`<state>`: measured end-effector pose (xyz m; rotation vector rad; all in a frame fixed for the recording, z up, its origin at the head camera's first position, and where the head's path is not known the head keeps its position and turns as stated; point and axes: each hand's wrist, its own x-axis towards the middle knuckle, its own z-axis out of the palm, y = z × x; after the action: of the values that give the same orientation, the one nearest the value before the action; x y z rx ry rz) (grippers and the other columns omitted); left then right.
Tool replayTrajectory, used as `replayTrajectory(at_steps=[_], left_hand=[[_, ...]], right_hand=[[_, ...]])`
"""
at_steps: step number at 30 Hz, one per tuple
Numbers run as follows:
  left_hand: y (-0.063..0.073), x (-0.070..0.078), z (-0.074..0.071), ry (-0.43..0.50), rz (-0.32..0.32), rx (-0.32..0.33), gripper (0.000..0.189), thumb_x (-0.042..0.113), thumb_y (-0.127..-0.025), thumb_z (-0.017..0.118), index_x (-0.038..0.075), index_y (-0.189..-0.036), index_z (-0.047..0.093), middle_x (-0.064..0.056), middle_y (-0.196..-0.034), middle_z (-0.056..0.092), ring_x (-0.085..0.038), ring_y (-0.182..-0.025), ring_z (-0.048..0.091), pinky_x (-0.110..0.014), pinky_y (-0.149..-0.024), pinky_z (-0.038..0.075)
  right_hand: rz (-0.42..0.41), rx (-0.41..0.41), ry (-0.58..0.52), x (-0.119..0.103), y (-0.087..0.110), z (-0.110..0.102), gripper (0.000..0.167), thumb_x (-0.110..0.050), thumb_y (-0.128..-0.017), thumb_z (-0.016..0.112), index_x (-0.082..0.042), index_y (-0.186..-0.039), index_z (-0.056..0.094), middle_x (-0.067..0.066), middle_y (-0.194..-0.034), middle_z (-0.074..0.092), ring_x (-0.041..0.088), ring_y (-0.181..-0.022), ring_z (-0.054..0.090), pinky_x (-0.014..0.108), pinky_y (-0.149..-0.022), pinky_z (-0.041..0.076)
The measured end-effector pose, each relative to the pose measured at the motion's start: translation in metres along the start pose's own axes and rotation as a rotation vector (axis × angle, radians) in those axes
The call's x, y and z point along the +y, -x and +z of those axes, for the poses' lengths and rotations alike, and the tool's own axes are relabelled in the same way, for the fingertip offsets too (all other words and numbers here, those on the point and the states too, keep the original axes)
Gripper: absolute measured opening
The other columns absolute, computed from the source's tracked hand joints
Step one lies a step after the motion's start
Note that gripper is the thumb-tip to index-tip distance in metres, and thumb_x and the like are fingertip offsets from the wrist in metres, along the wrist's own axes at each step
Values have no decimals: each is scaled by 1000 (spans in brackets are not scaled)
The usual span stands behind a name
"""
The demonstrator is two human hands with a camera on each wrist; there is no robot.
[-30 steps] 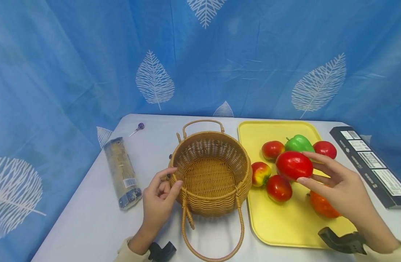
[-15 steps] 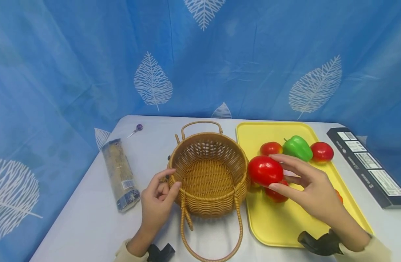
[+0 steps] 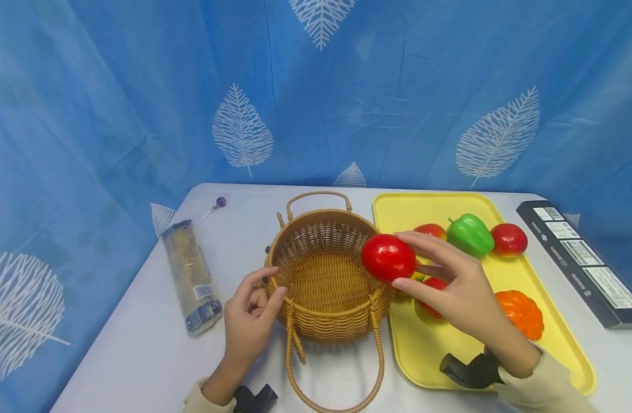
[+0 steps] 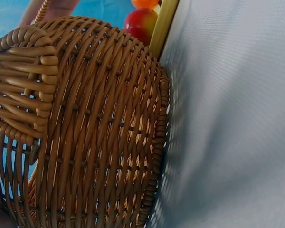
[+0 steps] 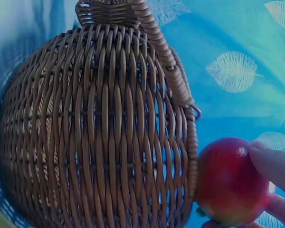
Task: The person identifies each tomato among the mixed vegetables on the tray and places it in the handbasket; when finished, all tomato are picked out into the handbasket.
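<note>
In the head view a round wicker basket (image 3: pixel 332 328) stands mid-table, its near handle folded down toward me. The thumb and index finger of my left hand (image 3: pixel 251 318) hold its left rim. My right hand (image 3: pixel 457 281) holds a glossy red oval fruit (image 3: pixel 388 258) between thumb and fingers, over the basket's right rim. In the right wrist view this fruit (image 5: pixel 232 180) shows a yellowish patch and a bit of green, beside the basket's rim. The basket's woven wall (image 4: pixel 104 128) fills much of the left wrist view. Nothing is seen on the basket's floor.
Right of the basket lies a yellow tray (image 3: pixel 424 367) with a green bell pepper (image 3: pixel 469 235), an orange pumpkin-like piece (image 3: pixel 521 314) and several red fruits (image 3: pixel 509 240). A long black box (image 3: pixel 579 261), a wrapped roll (image 3: pixel 192 275) and a lollipop (image 3: pixel 220 202) lie farther out.
My right hand has carried the red fruit leftward from over the tray to the basket's right rim. The left hand and the basket have stayed in place.
</note>
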<state>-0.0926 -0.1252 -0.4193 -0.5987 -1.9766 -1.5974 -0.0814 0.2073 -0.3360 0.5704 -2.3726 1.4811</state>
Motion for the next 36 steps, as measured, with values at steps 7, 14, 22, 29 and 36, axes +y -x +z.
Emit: replayTrajectory(at_steps=[7,14,22,29,36], left_hand=[[1,0,0,1,-15,5,43,-12,-87,71,1,-127,65,4,-53,35,-7,-42,27,-18,-37,25],[0,-3,0,5,0,19,41,-12,-86,72,-2,-125,65,5,-55,35,-2,-45,27,-18,-38,25],[0,-3,-1,0,0,22,40,-10,-88,72,2,-126,66,8,-56,35,1,-47,27,-16,-39,25],[-1,-5,0,-4,16,24,41,-10,-86,73,1,-125,66,6,-54,36,-1,-45,28,-17,-39,25],[-3,-3,-1,-3,-18,19,39,-8,-87,74,2,-124,67,5,-54,36,-3,-46,28,-18,-40,24]], right_hand=[[-63,-8,8,4,-7,19,72,2,-75,89,-18,-139,63,-2,-140,61,14,-125,60,27,-86,56],[-124,-21,161,9,-10,27,73,-11,-76,92,-22,-141,63,-2,-142,59,16,-130,56,26,-93,53],[-132,-44,240,11,-10,30,70,-20,-77,92,-23,-141,63,-5,-144,59,17,-133,54,24,-101,47],[-150,-31,186,18,-9,29,59,-8,-81,88,-19,-135,67,-6,-140,62,15,-123,61,20,-99,48],[-143,2,-19,21,-10,25,53,13,-81,79,-6,-130,69,7,-131,67,17,-116,66,29,-91,55]])
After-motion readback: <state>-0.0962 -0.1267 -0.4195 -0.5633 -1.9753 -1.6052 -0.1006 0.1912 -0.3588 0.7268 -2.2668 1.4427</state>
